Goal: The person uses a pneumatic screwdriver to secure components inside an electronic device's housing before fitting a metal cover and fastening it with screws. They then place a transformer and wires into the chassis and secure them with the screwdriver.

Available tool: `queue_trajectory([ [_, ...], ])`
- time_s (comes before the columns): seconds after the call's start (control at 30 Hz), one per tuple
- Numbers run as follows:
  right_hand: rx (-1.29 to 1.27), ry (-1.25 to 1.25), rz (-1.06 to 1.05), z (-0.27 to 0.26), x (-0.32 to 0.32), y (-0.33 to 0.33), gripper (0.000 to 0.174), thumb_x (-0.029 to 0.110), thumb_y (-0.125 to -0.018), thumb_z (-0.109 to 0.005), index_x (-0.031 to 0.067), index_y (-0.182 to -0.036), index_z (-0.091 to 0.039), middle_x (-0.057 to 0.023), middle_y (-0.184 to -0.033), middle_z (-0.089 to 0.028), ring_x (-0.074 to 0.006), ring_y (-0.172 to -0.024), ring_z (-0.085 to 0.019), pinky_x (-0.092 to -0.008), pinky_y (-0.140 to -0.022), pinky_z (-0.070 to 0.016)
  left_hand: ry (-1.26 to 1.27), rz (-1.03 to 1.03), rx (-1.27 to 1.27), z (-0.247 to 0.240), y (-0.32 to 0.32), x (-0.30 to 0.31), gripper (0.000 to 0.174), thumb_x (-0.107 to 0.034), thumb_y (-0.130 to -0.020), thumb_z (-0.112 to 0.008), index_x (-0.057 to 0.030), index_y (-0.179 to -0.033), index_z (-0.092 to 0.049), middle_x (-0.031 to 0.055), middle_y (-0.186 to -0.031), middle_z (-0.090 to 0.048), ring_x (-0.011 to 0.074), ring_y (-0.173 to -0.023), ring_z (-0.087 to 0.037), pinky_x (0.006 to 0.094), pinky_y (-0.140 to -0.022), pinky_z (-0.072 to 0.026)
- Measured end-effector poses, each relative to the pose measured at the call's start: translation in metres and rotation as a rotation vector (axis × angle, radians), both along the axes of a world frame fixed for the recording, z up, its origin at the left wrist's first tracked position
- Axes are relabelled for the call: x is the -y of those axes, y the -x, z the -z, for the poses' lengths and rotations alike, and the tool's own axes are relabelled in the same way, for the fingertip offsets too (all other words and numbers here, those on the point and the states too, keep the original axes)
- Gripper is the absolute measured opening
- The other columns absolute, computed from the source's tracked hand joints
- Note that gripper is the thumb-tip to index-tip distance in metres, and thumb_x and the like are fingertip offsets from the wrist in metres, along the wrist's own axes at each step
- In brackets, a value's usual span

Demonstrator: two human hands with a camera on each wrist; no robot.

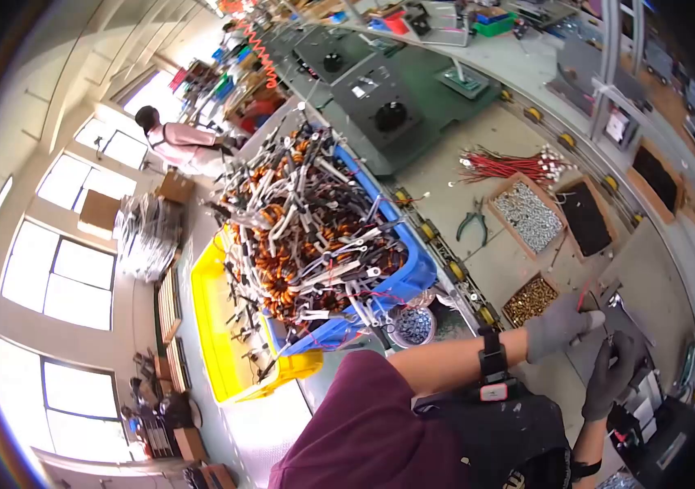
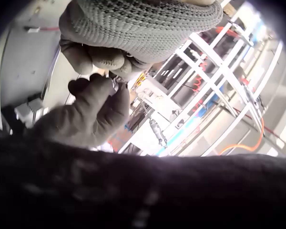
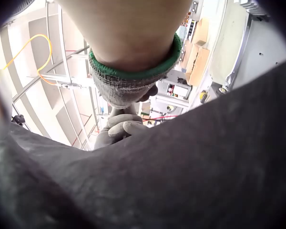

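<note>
Both hands wear grey gloves and meet close together over the workbench. My left hand [image 1: 563,328] has its fingers curled, and a thin red wire [image 1: 582,297] sticks out from it. Just below, my right hand [image 1: 611,376] pinches a small dark piece with a shiny metal part [image 2: 116,84] between thumb and fingertips; cannot tell what the piece is. In the left wrist view, the left fingers [image 2: 107,58] lie right at that piece. The right wrist view shows the right glove's green cuff [image 3: 133,74], with the left hand's curled fingers beyond it.
Trays of silver fasteners [image 1: 527,216], brass fasteners [image 1: 531,299] and dark parts [image 1: 585,218] stand beyond the hands. Pliers [image 1: 472,224] and red wires [image 1: 514,165] lie nearby. At left, a blue bin [image 1: 413,269] heaped with copper-wound coils overlaps a yellow bin [image 1: 215,326]. Another person [image 1: 180,143] stands far off.
</note>
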State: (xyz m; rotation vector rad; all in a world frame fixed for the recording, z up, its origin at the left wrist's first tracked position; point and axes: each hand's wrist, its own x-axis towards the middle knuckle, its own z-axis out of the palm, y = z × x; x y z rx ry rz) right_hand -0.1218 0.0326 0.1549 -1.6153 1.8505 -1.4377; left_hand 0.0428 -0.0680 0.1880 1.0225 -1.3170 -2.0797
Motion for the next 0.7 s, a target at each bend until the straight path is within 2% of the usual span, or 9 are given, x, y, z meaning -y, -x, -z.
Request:
queue_trajectory([
  [0.1, -0.032, -0.181, 0.055, 0.001, 0.014, -0.009, 0.020, 0.001, -0.086, -0.057, -0.0030, -0.106, -0.056, -0.0097, -0.094, -0.058, -0.0160, -0.080, -0.053, -0.0282, -0.074, -0.0428, 0.423, 0.016, 0.699, -0.021, -0.058, 0.013, 0.059, -0.032, -0.079, -0.065, -0.0059, -0.128, -0.048, 0.0173, -0.103, -0.064, 0.0348, -0.094, -0.061, 0.0392, -0.081, -0.0477],
  [0.2, -0.115, -0.503, -0.028, 0.010, 0.025, -0.015, 0.024, 0.005, -0.087, -0.057, -0.0032, -0.109, -0.055, -0.0101, -0.099, -0.058, -0.0193, -0.087, -0.054, -0.0312, -0.081, -0.0426, 0.494, -0.087, 0.747, -0.052, -0.137, -0.003, 0.054, -0.032, -0.081, -0.065, -0.0066, -0.126, -0.050, 0.0123, -0.101, -0.066, 0.0245, -0.091, -0.064, 0.0337, -0.081, -0.0491],
  [0.27, -0.065, -0.395, 0.020, 0.073, 0.012, 0.004, 0.026, 0.005, -0.086, -0.057, -0.0038, -0.110, -0.054, -0.0117, -0.103, -0.058, -0.0221, -0.092, -0.054, -0.0335, -0.084, -0.0422, 0.503, -0.415, 0.590, -0.084, -0.189, -0.016, 0.032, -0.017, -0.086, -0.064, -0.0037, -0.115, -0.059, 0.0076, -0.098, -0.066, 0.0127, -0.088, -0.061, 0.0275, -0.077, -0.0487],
  [0.3, -0.063, -0.387, 0.006, 0.085, 0.009, 0.008, 0.026, 0.005, -0.086, -0.057, -0.0038, -0.110, -0.054, -0.0117, -0.103, -0.058, -0.0221, -0.092, -0.054, -0.0335, -0.084, -0.0422, 0.603, -0.733, 0.623, -0.101, -0.215, -0.020, 0.027, -0.015, -0.087, -0.063, -0.0017, -0.110, -0.061, 0.0044, -0.091, -0.065, 0.0108, -0.084, -0.059, 0.0258, -0.075, -0.0478],
  [0.37, 0.028, -0.328, 0.057, 0.102, 0.008, 0.011, 0.026, 0.003, -0.085, -0.055, -0.0042, -0.110, -0.054, -0.0119, -0.103, -0.058, -0.0220, -0.094, -0.053, -0.0326, -0.086, -0.0411, 0.868, -1.303, 0.888, -0.116, -0.287, -0.017, 0.022, -0.020, -0.085, -0.067, -0.0031, -0.097, -0.063, 0.0060, -0.082, -0.065, 0.0112, -0.076, -0.061, 0.0251, -0.069, -0.0487],
  [0.43, 0.038, -0.352, -0.013, 0.093, 0.011, 0.016, 0.027, 0.005, -0.085, -0.056, -0.0044, -0.110, -0.054, -0.0135, -0.105, -0.058, -0.0233, -0.097, -0.054, -0.0327, -0.089, -0.0412, 0.879, -1.529, 1.190, -0.115, -0.364, -0.011, 0.024, -0.022, -0.083, -0.067, -0.0067, -0.102, -0.062, 0.0071, -0.083, -0.066, 0.0201, -0.077, -0.064, 0.0313, -0.069, -0.0493],
  [0.5, 0.051, -0.372, -0.070, 0.087, 0.017, 0.014, 0.028, 0.006, -0.086, -0.057, -0.0047, -0.111, -0.053, -0.0151, -0.107, -0.059, -0.0245, -0.100, -0.056, -0.0327, -0.092, -0.0412, 0.645, -1.334, 1.712, -0.127, -0.403, -0.004, 0.035, -0.038, -0.082, -0.063, -0.0110, -0.104, -0.063, 0.0096, -0.086, -0.066, 0.0292, -0.081, -0.064, 0.0401, -0.072, -0.0490],
  [0.57, 0.194, -0.293, -0.032, 0.081, 0.021, 0.006, 0.028, 0.005, -0.086, -0.056, -0.0027, -0.113, -0.052, -0.0071, -0.102, -0.054, -0.0168, -0.094, -0.051, -0.0291, -0.084, -0.0410, 0.603, -1.193, 1.763, -0.137, -0.415, 0.012, 0.035, -0.040, -0.082, -0.061, -0.0094, -0.099, -0.064, 0.0112, -0.087, -0.066, 0.0317, -0.082, -0.064, 0.0410, -0.071, -0.0490],
  [0.7, 0.175, -0.331, -0.010, 0.055, 0.023, -0.005, 0.031, 0.008, -0.086, -0.058, -0.0019, -0.114, -0.051, -0.0058, -0.103, -0.054, -0.0147, -0.093, -0.050, -0.0271, -0.080, -0.0418, 0.715, -1.120, 1.907, -0.148, -0.421, 0.045, 0.031, -0.038, -0.082, -0.060, -0.0083, -0.090, -0.065, 0.0135, -0.087, -0.065, 0.0344, -0.081, -0.063, 0.0427, -0.069, -0.0490],
])
